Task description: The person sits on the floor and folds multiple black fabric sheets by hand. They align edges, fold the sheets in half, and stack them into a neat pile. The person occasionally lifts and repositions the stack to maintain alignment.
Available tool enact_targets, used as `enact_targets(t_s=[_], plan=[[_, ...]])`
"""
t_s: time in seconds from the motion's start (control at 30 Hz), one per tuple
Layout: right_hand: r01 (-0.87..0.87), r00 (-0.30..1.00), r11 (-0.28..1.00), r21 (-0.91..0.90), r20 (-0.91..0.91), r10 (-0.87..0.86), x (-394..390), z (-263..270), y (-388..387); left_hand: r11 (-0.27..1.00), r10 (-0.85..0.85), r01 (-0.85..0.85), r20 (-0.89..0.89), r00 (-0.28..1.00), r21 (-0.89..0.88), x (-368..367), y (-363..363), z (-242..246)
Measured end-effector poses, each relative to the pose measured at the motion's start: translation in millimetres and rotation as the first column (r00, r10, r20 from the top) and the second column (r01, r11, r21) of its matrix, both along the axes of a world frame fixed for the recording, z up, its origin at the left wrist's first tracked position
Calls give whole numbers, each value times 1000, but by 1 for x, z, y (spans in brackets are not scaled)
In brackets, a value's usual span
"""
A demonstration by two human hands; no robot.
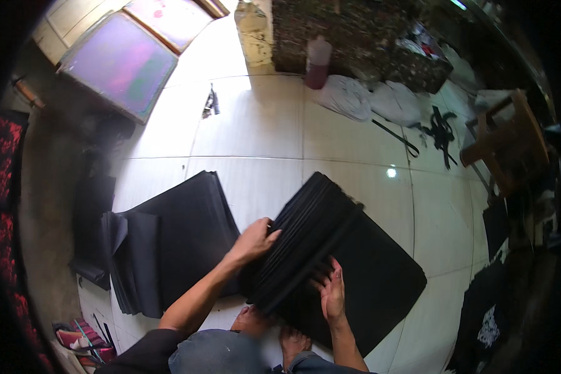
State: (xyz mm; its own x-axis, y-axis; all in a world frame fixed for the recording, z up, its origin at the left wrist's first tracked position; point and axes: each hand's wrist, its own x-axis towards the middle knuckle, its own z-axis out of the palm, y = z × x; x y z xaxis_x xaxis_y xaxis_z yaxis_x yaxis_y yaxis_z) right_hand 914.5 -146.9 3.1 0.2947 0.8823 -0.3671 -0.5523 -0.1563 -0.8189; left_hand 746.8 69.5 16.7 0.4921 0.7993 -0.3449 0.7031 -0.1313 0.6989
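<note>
Before me on the floor lies a stack of black fabric-like sheets [378,276], its upper layers folded back into a thick bundle [308,233]. My left hand [255,240] grips the layered left edge of this bundle, thumb on top. My right hand [332,292] is beside the bundle's right side, over the flat part of the stack. Its fingers are spread and blurred at the tips, with nothing seen in them; whether they touch the fold is unclear. To the left rests a second stack of black sheets [187,233], with a folded-over flap [142,262] at its left end.
White floor tiles [257,121] surround the stacks. Framed screens [121,65] lean at upper left. A bottle of reddish liquid [318,63] and white bags [346,98] stand by a dark block. Black strips [442,133] lie near a brown stool [509,140]. My bare feet [294,343] are close to the sheets.
</note>
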Motion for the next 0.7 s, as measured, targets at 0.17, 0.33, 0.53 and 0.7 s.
enact_targets(t_s=[0.17,0.33,0.53,0.7], plan=[[201,965,966,-163,-138,-224,-17,-9,4,826,-262,186,70,963,532,18,-64,16],[413,862,894,-173,-244,-445,-6,-5,-42,766,-598,588,-49,800,260,39,-131,53],[49,981,998,-32,-189,-54,-7,20,-26,924,-381,381,26,924,-16,33,-64,74],[-20,721,999,-24,692,32,24,8,-19,995,6,0,60,998,-103,5,-4,52]])
